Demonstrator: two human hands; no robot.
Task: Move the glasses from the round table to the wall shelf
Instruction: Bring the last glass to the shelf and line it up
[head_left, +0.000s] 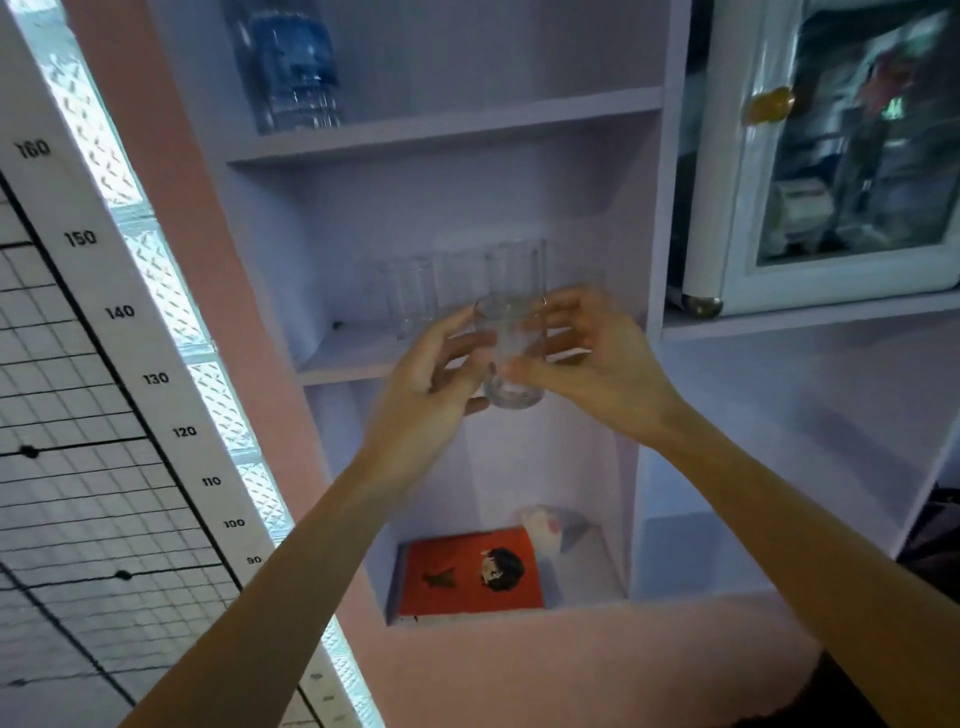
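A clear drinking glass (511, 353) is held upright in front of the middle board of the pale lilac wall shelf (353, 358). My left hand (431, 374) grips its left side and my right hand (587, 358) grips its right side, thumb across the front. Several more clear glasses (415, 296) stand in a row on that shelf board behind the held one, one taller glass (514, 270) right behind it. The round table is out of view.
A blue water bottle pack (291, 67) stands on the upper shelf. An orange book (467, 571) and a white bag (545, 525) lie in the lower niche. A white glass-door cabinet (841, 156) is at right; a height chart (130, 322) at left.
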